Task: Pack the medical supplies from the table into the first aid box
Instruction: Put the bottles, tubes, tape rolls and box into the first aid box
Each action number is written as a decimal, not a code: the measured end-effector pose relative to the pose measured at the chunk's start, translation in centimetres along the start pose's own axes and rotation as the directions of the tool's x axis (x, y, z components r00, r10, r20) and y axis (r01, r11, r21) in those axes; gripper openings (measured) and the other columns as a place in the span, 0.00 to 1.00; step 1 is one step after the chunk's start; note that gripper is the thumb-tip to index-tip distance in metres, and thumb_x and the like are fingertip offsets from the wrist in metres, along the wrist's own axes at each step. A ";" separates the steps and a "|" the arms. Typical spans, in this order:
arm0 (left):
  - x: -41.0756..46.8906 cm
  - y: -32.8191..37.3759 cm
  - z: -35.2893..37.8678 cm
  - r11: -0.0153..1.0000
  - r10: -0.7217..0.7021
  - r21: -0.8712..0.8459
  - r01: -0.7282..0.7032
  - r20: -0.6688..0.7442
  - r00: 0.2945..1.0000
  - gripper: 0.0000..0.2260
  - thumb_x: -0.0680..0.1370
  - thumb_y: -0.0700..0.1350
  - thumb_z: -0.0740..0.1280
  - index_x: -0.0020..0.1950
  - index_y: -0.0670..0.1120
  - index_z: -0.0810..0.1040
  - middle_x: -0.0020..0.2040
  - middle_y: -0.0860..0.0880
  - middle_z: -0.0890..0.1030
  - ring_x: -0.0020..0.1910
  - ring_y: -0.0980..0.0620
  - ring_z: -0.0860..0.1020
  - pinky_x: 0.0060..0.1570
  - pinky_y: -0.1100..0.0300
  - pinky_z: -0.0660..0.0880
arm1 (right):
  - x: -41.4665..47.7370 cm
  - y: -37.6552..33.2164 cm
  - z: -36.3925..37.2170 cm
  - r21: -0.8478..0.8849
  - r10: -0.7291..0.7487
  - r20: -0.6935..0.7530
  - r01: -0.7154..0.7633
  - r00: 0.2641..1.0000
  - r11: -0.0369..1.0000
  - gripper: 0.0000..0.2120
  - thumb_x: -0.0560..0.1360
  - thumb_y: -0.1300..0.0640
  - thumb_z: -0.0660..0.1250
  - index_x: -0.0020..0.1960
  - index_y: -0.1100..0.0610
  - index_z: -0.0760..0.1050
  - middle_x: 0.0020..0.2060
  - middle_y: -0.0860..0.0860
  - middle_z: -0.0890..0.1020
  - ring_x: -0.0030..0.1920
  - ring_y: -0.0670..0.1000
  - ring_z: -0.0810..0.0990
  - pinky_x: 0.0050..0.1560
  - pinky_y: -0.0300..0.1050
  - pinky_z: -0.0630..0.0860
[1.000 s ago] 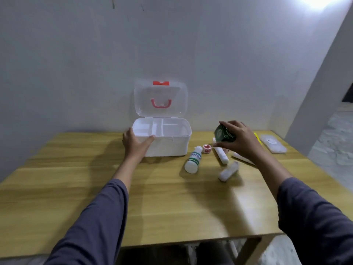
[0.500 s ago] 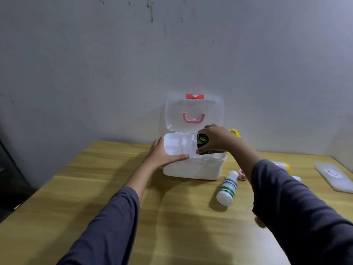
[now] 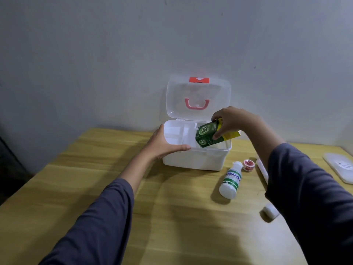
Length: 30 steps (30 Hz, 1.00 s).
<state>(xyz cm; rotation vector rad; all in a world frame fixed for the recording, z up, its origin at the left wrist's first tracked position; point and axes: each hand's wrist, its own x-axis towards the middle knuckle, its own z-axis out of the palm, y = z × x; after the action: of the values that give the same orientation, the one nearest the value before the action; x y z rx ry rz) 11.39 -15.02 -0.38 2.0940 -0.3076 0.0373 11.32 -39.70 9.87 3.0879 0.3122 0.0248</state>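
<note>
Now green carton (image 3: 207,136) in right hand (image 3: 232,121) grip, tilted.

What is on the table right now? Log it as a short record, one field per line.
box: white first aid box, lid open and upright
left hand: left hand braces the box's front-left rim
right hand: right hand holds a green carton tilted over the box's right side
carton state: lower corner at the box's rim, not released
still out: white bottle lying down, tape roll, white tube, small white item
surface: wooden table
</note>
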 end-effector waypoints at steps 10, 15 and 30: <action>-0.7 0.6 0.5 0.999 -0.035 -0.005 0.035 -0.033 0.999 0.55 0.52 0.69 0.79 0.75 0.53 0.68 0.71 0.53 0.76 0.69 0.50 0.76 0.69 0.46 0.76 | 1.0 -2.2 5.0 0.215 -0.100 -0.056 0.110 0.993 0.970 0.30 0.62 0.44 0.74 0.60 0.54 0.74 0.55 0.54 0.79 0.54 0.55 0.75 0.55 0.50 0.74; -0.7 0.5 0.4 0.998 -0.064 -0.003 0.064 -0.034 0.997 0.60 0.48 0.75 0.78 0.76 0.54 0.66 0.72 0.52 0.75 0.70 0.49 0.75 0.70 0.45 0.75 | 1.4 -2.0 5.6 0.173 -0.116 -0.021 0.118 0.993 0.978 0.28 0.64 0.44 0.73 0.61 0.53 0.73 0.58 0.52 0.79 0.56 0.54 0.75 0.57 0.52 0.74; -1.1 1.0 0.6 0.997 -0.069 -0.021 0.068 -0.058 0.996 0.56 0.51 0.69 0.77 0.75 0.52 0.68 0.71 0.52 0.76 0.69 0.50 0.75 0.68 0.48 0.75 | 1.8 -3.1 5.8 0.003 -0.209 -0.026 0.209 0.978 0.978 0.20 0.70 0.51 0.68 0.60 0.54 0.75 0.55 0.54 0.80 0.57 0.55 0.75 0.50 0.46 0.70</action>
<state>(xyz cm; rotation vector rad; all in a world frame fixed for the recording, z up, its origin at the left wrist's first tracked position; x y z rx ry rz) 10.04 -15.80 -0.06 2.0791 -0.2000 0.0554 12.60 -36.53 3.96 3.0444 0.6376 0.0572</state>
